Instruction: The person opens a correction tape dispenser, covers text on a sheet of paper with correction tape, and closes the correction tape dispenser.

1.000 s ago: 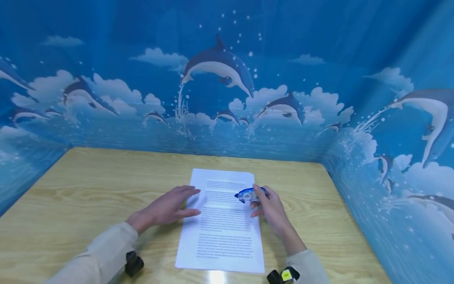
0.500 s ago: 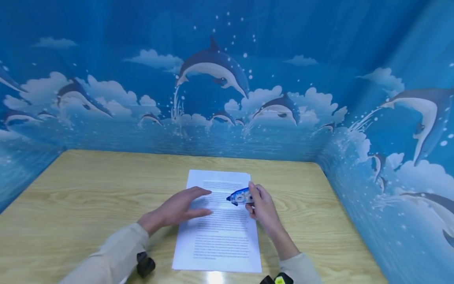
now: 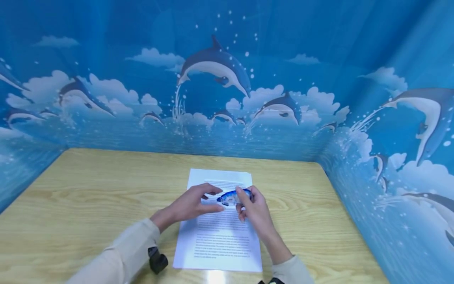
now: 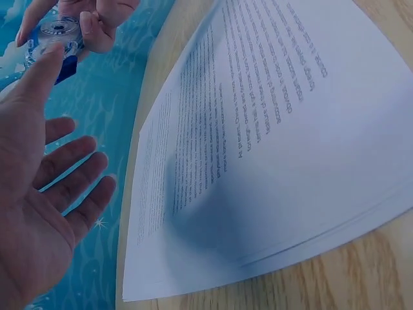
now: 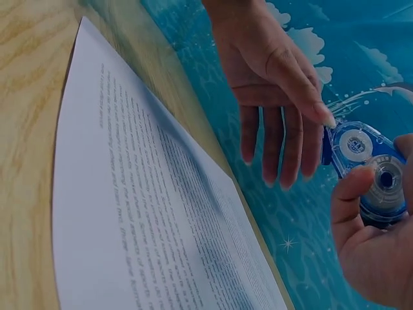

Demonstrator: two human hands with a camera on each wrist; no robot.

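A blue, clear-cased correction tape (image 3: pixel 229 198) is held up over the printed sheets (image 3: pixel 220 248), its front end pointing left. My right hand (image 3: pixel 256 211) grips its rear half between thumb and fingers. In the right wrist view, two round reels show inside the case of the correction tape (image 5: pixel 356 146). My left hand (image 3: pixel 191 204) comes in from the left with fingers extended and thumb apart. Its thumb tip lies right at the front end of the tape, seen in the right wrist view. In the left wrist view the left hand (image 4: pixel 39 187) overlaps the case.
The sheets lie in a small stack on a light wood table (image 3: pixel 117 185). A blue curtain with dolphins (image 3: pixel 216 134) encloses the table's back and sides. Black cameras are strapped at both wrists, such as the left wrist camera (image 3: pixel 157 260).
My left hand has moved right and forward to the tape's front end. My right hand has brought the correction tape left, towards the left hand. The sheets stay in place.
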